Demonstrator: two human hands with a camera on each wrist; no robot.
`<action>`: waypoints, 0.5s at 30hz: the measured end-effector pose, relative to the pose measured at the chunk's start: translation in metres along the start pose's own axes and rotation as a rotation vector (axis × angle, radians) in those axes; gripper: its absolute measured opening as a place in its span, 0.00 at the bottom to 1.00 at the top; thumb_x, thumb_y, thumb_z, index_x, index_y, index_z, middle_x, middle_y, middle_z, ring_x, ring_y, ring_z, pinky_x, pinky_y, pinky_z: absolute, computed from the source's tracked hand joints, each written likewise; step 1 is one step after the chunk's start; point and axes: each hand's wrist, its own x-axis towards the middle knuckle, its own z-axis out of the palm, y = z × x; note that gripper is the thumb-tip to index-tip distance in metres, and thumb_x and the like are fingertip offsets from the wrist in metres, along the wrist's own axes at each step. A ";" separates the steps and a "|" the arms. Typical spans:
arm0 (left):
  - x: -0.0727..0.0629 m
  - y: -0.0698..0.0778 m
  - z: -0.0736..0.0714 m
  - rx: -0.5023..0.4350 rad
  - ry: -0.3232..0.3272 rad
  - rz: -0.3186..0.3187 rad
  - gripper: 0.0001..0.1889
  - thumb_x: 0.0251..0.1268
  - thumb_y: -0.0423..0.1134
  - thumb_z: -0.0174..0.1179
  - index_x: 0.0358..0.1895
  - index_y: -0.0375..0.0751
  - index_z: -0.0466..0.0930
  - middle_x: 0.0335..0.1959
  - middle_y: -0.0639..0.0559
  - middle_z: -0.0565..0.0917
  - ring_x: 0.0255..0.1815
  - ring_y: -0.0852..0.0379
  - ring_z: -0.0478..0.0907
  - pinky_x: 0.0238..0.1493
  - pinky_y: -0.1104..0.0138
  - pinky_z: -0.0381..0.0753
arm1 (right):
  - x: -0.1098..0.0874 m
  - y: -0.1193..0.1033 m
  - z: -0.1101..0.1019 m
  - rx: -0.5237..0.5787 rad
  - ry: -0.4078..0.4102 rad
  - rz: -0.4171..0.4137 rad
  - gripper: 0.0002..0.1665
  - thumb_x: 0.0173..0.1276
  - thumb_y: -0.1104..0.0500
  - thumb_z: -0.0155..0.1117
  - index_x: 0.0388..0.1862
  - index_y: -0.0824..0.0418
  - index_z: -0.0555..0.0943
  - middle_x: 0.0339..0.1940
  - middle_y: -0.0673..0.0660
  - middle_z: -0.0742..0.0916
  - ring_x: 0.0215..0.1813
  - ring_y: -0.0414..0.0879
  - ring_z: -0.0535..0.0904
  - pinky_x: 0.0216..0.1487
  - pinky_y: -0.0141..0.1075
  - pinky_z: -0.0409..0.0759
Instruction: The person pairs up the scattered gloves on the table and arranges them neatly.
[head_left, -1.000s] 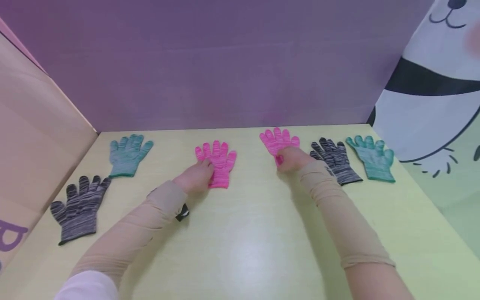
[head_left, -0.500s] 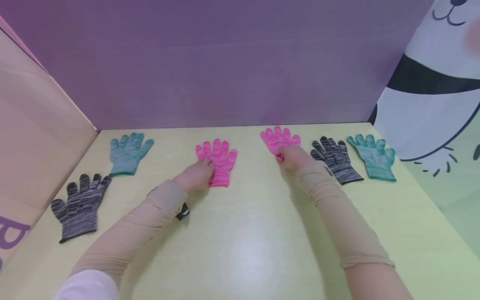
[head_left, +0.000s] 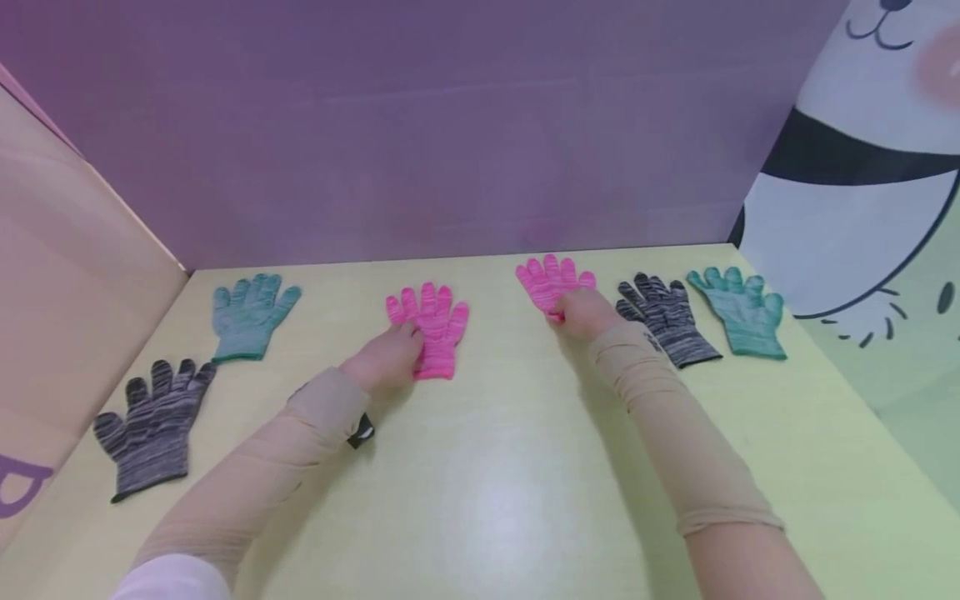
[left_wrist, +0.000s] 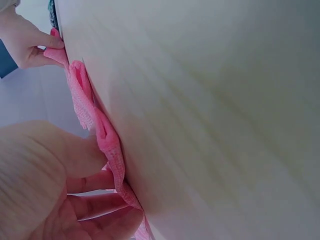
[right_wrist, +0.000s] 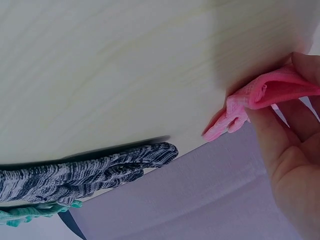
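Note:
In the head view my left hand [head_left: 386, 357] has its bent fingers on the left edge of a pink knit glove [head_left: 442, 342], which lies fingers-away on the table. The left wrist view has my thumb and fingertips at this glove's fabric [left_wrist: 112, 150], partly hiding it. Farther right, my right hand [head_left: 588, 312] pinches the cuff of a second pink glove [head_left: 547, 283]. That cuff [right_wrist: 280, 90] is raised and gapes in the right wrist view, while the glove's fingers point at the back wall.
A grey-black glove [head_left: 670, 321] and a green glove [head_left: 742, 312] lie right of my right hand. At left are another green glove [head_left: 247, 317] and grey-black glove [head_left: 157, 429]. A purple wall [head_left: 450, 125] borders the table's [head_left: 495, 483] back edge.
My right hand has edged slightly, and less of the right pink glove's cuff shows below the fingers. My left hand stays on its pink glove. The head view has shifted slightly.

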 end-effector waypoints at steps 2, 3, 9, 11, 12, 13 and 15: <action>-0.001 0.001 0.000 0.002 -0.001 -0.002 0.21 0.64 0.34 0.55 0.56 0.23 0.70 0.54 0.33 0.72 0.59 0.37 0.70 0.63 0.52 0.70 | -0.001 -0.001 -0.001 -0.014 -0.004 0.000 0.15 0.67 0.57 0.58 0.22 0.60 0.83 0.24 0.61 0.86 0.29 0.54 0.81 0.45 0.49 0.79; -0.001 0.001 0.000 0.004 -0.003 -0.002 0.21 0.64 0.34 0.55 0.56 0.23 0.70 0.55 0.32 0.71 0.59 0.37 0.70 0.64 0.52 0.70 | -0.002 -0.004 -0.004 -0.014 -0.030 0.024 0.14 0.67 0.57 0.58 0.25 0.62 0.83 0.27 0.63 0.86 0.33 0.57 0.82 0.49 0.50 0.79; -0.002 0.002 0.000 0.008 -0.012 -0.005 0.21 0.65 0.34 0.55 0.57 0.23 0.69 0.57 0.31 0.70 0.61 0.36 0.68 0.65 0.51 0.69 | -0.004 -0.010 -0.005 -0.036 -0.076 0.074 0.14 0.70 0.57 0.55 0.27 0.62 0.82 0.41 0.70 0.85 0.47 0.63 0.81 0.56 0.52 0.76; -0.001 0.002 0.000 0.007 -0.015 -0.007 0.21 0.64 0.33 0.55 0.57 0.23 0.69 0.56 0.31 0.70 0.61 0.36 0.69 0.65 0.51 0.69 | -0.003 -0.011 -0.005 -0.040 -0.088 0.082 0.15 0.70 0.57 0.55 0.25 0.61 0.81 0.43 0.70 0.85 0.48 0.63 0.80 0.56 0.52 0.76; -0.001 0.002 -0.001 0.006 -0.016 -0.006 0.21 0.63 0.32 0.55 0.57 0.23 0.69 0.56 0.31 0.71 0.61 0.37 0.69 0.64 0.52 0.69 | -0.003 -0.011 -0.005 -0.046 -0.088 0.082 0.15 0.70 0.58 0.55 0.24 0.61 0.80 0.42 0.70 0.85 0.47 0.63 0.81 0.55 0.52 0.76; -0.002 0.003 -0.001 0.011 -0.016 -0.003 0.21 0.62 0.32 0.55 0.57 0.23 0.69 0.55 0.32 0.71 0.60 0.37 0.70 0.63 0.52 0.70 | -0.003 -0.010 -0.005 -0.050 -0.086 0.080 0.15 0.70 0.58 0.55 0.24 0.60 0.80 0.42 0.70 0.85 0.47 0.63 0.81 0.55 0.52 0.77; -0.002 0.004 -0.002 0.015 -0.019 -0.002 0.21 0.62 0.31 0.55 0.57 0.23 0.69 0.54 0.32 0.71 0.59 0.37 0.70 0.63 0.52 0.71 | -0.003 -0.010 -0.005 -0.050 -0.074 0.076 0.16 0.70 0.58 0.55 0.22 0.59 0.79 0.40 0.69 0.85 0.46 0.62 0.81 0.53 0.51 0.77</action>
